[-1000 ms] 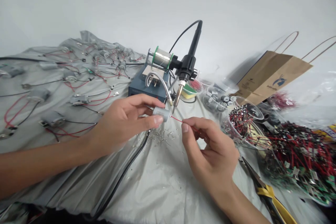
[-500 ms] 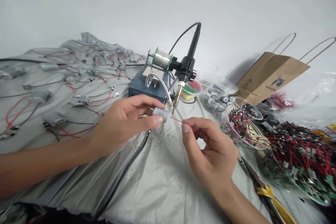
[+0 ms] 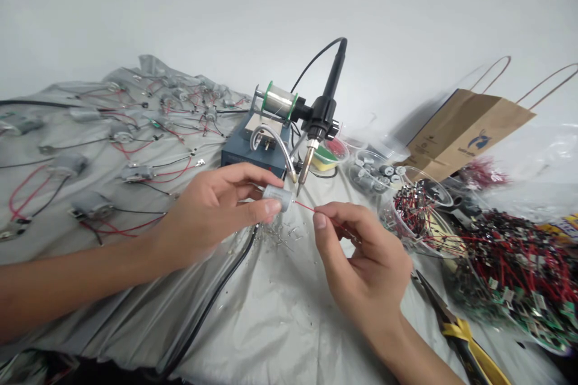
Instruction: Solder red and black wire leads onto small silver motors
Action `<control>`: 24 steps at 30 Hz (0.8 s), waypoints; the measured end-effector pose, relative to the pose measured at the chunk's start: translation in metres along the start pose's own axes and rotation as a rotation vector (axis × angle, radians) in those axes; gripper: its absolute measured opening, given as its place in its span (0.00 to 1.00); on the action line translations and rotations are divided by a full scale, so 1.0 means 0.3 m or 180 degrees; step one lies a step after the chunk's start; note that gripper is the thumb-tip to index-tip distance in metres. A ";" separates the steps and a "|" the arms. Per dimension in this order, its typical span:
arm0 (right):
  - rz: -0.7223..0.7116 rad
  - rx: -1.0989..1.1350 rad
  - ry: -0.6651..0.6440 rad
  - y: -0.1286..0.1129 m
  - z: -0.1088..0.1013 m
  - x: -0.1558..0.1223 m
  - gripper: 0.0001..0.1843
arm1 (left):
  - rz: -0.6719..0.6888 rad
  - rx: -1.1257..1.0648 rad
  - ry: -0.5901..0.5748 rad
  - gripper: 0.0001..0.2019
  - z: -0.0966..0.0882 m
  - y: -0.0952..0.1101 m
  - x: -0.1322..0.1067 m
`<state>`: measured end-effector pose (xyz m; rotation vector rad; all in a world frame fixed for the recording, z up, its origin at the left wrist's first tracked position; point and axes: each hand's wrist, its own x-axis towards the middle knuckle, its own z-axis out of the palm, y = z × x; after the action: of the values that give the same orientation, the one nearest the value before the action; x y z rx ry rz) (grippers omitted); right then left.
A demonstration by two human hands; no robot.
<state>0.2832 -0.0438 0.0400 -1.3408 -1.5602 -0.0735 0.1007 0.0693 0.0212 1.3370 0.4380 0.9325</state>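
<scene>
My left hand (image 3: 212, 216) pinches a small silver DC motor (image 3: 276, 197) between thumb and fingers, with its end facing right. My right hand (image 3: 361, 258) holds a thin red wire (image 3: 307, 207) between thumb and forefinger. The wire's bare tip points at the motor's end, very close to it or touching. Just above the motor, a soldering iron (image 3: 307, 159) stands in its holder, its tip pointing down. A solder spool (image 3: 279, 100) sits on the blue soldering station (image 3: 239, 153) behind my left hand.
Wired motors (image 3: 93, 204) lie on the grey sheet (image 3: 149, 307) at left. Right of my right hand are clear plastic cups (image 3: 413, 216), a heap of wired circuit boards (image 3: 510, 271) and yellow-handled pliers (image 3: 460, 337). A brown paper bag (image 3: 465, 126) stands behind them. A black cable (image 3: 212, 295) crosses the sheet.
The view has tilted slightly. Both hands stay almost still, holding the motor and red wire as before.
</scene>
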 end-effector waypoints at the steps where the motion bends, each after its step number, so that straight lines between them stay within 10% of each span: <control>1: -0.0006 0.0003 0.0007 -0.001 0.000 0.001 0.06 | -0.0004 0.0009 -0.0004 0.07 0.000 0.000 0.000; 24: 0.0061 0.0072 0.0031 -0.009 -0.001 0.005 0.07 | -0.0190 0.0178 0.0032 0.07 -0.005 0.001 -0.008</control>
<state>0.2817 -0.0440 0.0426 -1.3356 -1.5356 -0.0503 0.0981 0.0683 0.0206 1.3633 0.5123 0.8835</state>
